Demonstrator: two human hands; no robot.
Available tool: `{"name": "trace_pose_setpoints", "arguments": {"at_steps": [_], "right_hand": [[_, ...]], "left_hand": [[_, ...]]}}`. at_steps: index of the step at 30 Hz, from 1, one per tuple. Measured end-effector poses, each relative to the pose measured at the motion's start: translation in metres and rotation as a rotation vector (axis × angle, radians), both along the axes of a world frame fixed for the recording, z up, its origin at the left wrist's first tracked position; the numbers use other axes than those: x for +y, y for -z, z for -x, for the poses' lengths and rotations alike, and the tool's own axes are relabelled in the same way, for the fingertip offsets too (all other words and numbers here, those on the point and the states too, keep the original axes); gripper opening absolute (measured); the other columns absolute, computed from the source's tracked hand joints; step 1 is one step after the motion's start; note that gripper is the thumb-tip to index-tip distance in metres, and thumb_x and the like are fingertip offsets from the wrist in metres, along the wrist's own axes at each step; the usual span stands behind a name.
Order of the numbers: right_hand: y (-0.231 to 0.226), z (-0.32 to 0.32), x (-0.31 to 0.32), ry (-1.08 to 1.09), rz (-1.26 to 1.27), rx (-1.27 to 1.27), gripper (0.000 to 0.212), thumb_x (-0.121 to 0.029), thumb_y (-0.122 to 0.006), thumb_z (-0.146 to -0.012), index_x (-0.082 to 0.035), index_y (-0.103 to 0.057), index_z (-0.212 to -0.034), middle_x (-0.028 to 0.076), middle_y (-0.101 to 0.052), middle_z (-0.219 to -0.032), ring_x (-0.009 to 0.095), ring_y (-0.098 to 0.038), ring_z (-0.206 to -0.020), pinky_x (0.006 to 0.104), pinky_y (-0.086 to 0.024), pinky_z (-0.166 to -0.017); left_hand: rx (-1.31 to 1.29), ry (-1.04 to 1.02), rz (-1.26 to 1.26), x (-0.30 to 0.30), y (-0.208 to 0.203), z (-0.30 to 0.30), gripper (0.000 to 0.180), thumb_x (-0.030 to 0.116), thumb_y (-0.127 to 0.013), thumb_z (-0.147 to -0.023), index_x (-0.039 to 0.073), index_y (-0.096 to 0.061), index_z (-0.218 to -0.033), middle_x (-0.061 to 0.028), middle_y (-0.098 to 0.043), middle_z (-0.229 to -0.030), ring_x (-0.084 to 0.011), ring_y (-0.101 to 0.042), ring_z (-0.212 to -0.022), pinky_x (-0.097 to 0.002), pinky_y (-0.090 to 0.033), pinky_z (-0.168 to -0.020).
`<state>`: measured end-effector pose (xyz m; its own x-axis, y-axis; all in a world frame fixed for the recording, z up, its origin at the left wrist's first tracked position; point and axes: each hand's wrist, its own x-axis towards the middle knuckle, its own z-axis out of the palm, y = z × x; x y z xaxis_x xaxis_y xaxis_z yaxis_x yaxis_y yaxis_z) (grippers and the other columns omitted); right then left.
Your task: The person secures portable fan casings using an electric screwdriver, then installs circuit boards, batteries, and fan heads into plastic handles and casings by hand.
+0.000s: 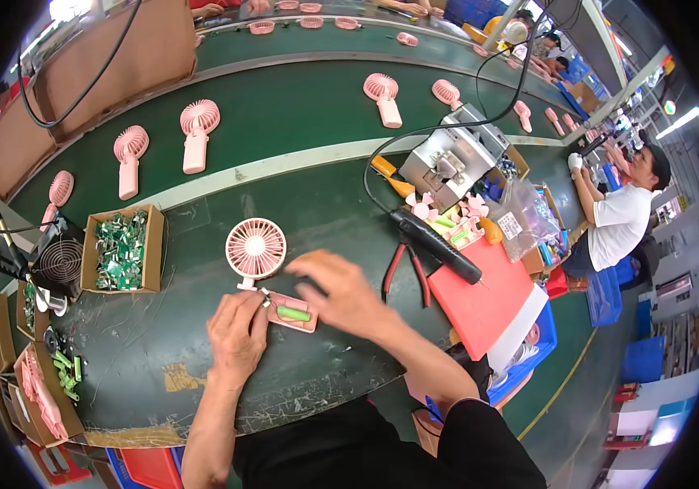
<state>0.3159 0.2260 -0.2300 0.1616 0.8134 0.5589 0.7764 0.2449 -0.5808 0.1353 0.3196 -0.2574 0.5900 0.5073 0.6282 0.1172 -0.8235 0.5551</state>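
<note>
A pink handheld fan [257, 248] lies on the dark green worktable [154, 326], its round grille upward. The handle shell [305, 323] is uncovered, and a green battery [293, 314] rests in it. My left hand [237, 330] has its fingers drawn together at the joint between the grille and the handle, holding the fan there. A small whitish part shows beside those fingertips, too small to name. Just right of the fan, my right hand [341, 289] hovers over the handle, blurred by motion. Its thumb and fingers are apart, and nothing shows between them.
Pliers [406, 273], a black electric screwdriver [435, 244] and a red sheet [484, 293] lie to the right, near a metal machine [451, 167]. A box of circuit boards [125, 248] stands left. Beyond, a green conveyor [284, 114] carries pink fans. A co-worker [618, 208] sits far right.
</note>
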Motion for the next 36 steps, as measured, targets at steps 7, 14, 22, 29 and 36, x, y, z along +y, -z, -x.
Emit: {"name": "trace_pose_setpoints", "arguments": {"at_steps": [7, 14, 22, 29, 36], "right_hand": [[0.002, -0.072, -0.077, 0.702, 0.530, -0.316, 0.041, -0.020, -0.077, -0.079, -0.005, -0.055, -0.110, 0.015, -0.064, -0.080, 0.034, -0.066, -0.073, 0.0447, -0.052, -0.061], [0.023, -0.052, -0.066, 0.558, 0.483, -0.169, 0.039, -0.005, -0.066, -0.077, -0.002, -0.052, -0.114, 0.018, -0.063, -0.087, 0.040, -0.064, -0.080, 0.0491, -0.051, -0.067], [-0.047, -0.047, -0.095, 0.434, 0.434, 0.463, 0.019, 0.000, -0.066, -0.085, 0.001, -0.064, -0.104, 0.000, -0.059, -0.079, 0.007, -0.055, -0.070, 0.0246, -0.047, -0.066], [-0.015, -0.003, -0.061, 0.108, 0.198, -0.146, 0.019, -0.001, -0.073, -0.077, 0.001, -0.068, -0.095, 0.012, -0.062, -0.087, 0.033, -0.065, -0.077, 0.0377, -0.051, -0.070], [-0.038, 0.010, -0.048, -0.064, 0.643, 0.010, 0.016, -0.010, -0.065, -0.088, 0.001, -0.065, -0.099, 0.022, -0.066, -0.088, 0.043, -0.063, -0.080, 0.0457, -0.051, -0.071]], "left_hand": [[-0.099, -0.032, 0.087, -0.012, 0.004, -0.003, 0.022, -0.010, -0.072, -0.074, -0.001, -0.063, -0.092, -0.0122, -0.067, -0.091, -0.0158, -0.064, -0.060, -0.0261, -0.050, -0.050], [-0.104, -0.038, 0.161, -0.009, 0.009, 0.003, 0.019, -0.008, -0.071, -0.077, -0.001, -0.063, -0.093, -0.0129, -0.068, -0.091, -0.0137, -0.067, -0.060, -0.0249, -0.051, -0.052], [-0.123, -0.029, 0.386, -0.014, 0.011, 0.001, 0.017, -0.005, -0.068, -0.084, -0.004, -0.066, -0.101, -0.0126, -0.071, -0.079, -0.0153, -0.072, -0.070, -0.0259, -0.054, -0.058], [-0.103, 0.010, 0.409, -0.015, 0.004, 0.002, 0.016, -0.003, -0.066, -0.085, -0.001, -0.066, -0.100, -0.0159, -0.069, -0.087, -0.0283, -0.070, -0.071, -0.0343, -0.055, -0.061], [-0.181, 0.001, 0.289, -0.014, 0.003, 0.000, 0.019, -0.009, -0.068, -0.081, -0.003, -0.067, -0.098, -0.0135, -0.067, -0.091, -0.0189, -0.069, -0.072, -0.0273, -0.055, -0.060]]}}
